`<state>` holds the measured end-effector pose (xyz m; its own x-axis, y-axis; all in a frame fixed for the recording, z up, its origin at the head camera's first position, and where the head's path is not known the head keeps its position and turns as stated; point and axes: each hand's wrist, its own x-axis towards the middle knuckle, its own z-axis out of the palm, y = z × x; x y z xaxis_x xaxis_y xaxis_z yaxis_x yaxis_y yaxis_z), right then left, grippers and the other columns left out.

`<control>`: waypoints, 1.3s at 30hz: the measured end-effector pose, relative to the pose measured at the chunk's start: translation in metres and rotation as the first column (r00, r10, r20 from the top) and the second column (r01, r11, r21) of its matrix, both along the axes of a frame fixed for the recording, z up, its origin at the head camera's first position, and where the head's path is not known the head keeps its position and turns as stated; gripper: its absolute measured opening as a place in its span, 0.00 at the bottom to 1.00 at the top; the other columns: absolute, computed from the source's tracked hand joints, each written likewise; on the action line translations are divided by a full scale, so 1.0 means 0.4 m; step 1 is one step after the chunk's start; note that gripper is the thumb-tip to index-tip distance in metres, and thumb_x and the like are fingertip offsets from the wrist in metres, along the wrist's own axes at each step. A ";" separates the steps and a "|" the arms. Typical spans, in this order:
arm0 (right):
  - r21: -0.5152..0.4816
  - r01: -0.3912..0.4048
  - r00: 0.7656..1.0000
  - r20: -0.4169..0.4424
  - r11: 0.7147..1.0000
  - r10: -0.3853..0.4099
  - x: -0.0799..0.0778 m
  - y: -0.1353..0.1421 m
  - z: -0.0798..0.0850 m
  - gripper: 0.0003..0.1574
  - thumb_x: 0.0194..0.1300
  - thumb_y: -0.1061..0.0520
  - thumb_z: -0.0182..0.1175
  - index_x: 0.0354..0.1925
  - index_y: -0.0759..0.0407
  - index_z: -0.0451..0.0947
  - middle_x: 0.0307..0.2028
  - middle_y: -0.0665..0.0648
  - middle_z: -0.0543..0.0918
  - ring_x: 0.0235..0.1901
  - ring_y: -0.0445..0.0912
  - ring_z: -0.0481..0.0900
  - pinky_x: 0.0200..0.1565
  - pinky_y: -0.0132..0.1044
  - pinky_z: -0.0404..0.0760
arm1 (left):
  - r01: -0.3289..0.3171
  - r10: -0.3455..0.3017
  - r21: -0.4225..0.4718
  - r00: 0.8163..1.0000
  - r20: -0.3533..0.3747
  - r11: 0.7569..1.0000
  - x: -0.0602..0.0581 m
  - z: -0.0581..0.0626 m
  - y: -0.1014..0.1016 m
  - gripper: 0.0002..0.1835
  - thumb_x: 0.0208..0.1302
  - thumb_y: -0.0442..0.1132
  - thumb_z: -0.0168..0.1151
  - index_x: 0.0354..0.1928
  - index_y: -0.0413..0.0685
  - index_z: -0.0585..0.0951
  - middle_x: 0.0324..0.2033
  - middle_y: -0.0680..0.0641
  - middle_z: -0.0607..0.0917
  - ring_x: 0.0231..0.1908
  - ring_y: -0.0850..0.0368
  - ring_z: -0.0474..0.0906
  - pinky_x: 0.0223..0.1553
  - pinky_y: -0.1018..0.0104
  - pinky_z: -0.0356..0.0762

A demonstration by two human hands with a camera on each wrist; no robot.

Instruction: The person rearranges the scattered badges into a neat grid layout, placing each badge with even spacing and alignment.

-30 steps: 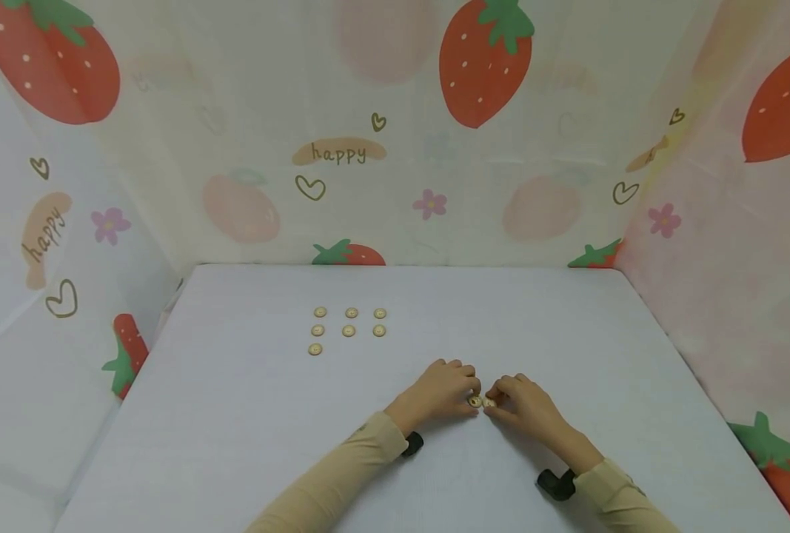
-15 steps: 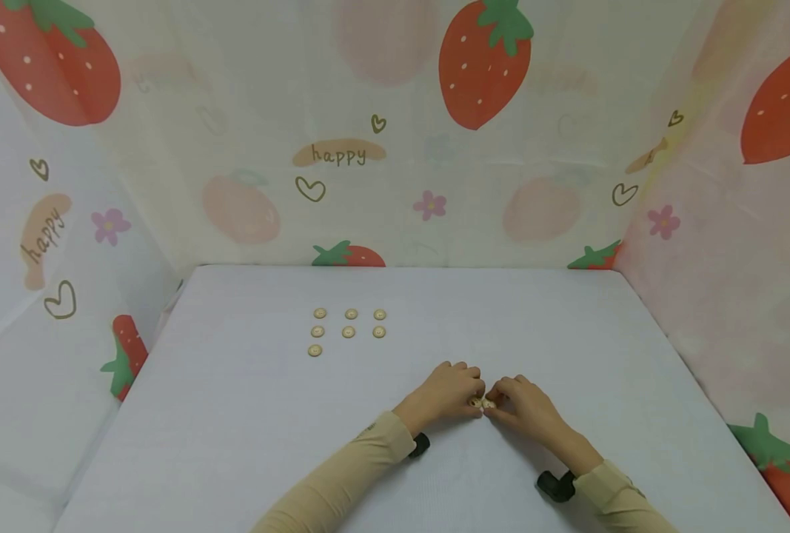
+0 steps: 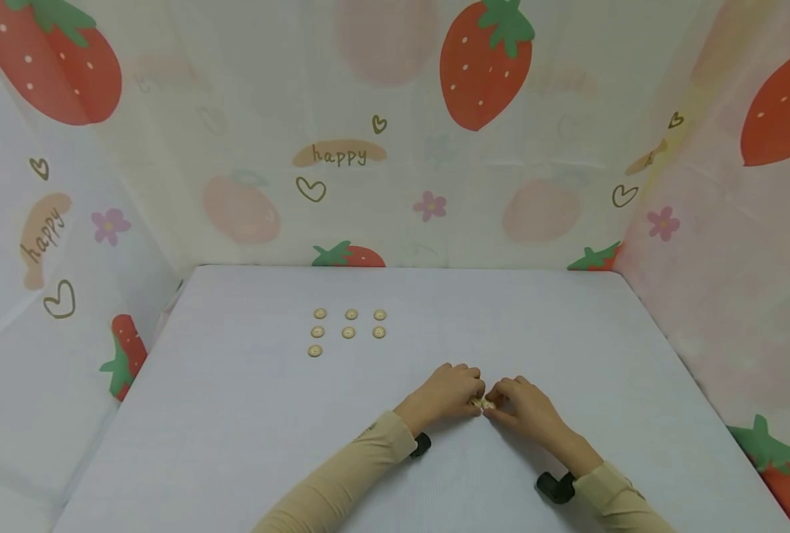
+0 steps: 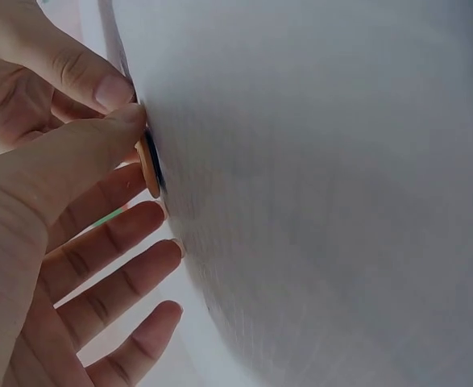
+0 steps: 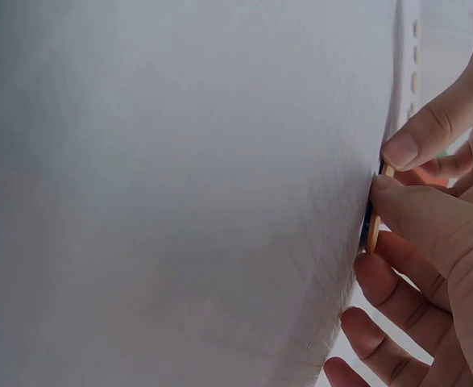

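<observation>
At the front of the table, right of centre, my left hand and right hand meet fingertip to fingertip. The left thumb and index finger pinch a small round wooden button, seen edge-on with a dark underside in the left wrist view. Another such button is pinched by the right thumb and index finger, low at the table surface. From the head camera both buttons are mostly hidden by the fingers. My other left-hand fingers spread out loosely past the button.
Several pale round buttons lie in spaced rows on the white table, left of the hands and farther back. Strawberry-print cloth walls enclose the back and sides. A black wrist device sits below the right wrist.
My left hand has shifted slightly right, bringing its button closer against the right hand's. The right hand has stayed almost still, and the rows of buttons are the same.
</observation>
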<state>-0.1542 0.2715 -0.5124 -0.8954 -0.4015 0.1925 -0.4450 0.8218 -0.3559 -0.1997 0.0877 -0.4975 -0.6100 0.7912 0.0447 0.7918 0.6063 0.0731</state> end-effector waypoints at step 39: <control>0.009 0.008 1.000 0.003 1.000 -0.008 0.008 -0.006 0.010 0.10 0.52 0.51 0.68 0.32 0.52 0.79 0.29 0.45 0.80 0.30 0.39 0.71 0.33 0.33 0.72 | -0.044 0.039 0.071 0.996 0.076 0.997 -0.014 0.018 -0.110 0.07 0.60 0.39 0.61 0.40 0.54 0.83 0.36 0.56 0.80 0.35 0.63 0.77 0.35 0.72 0.74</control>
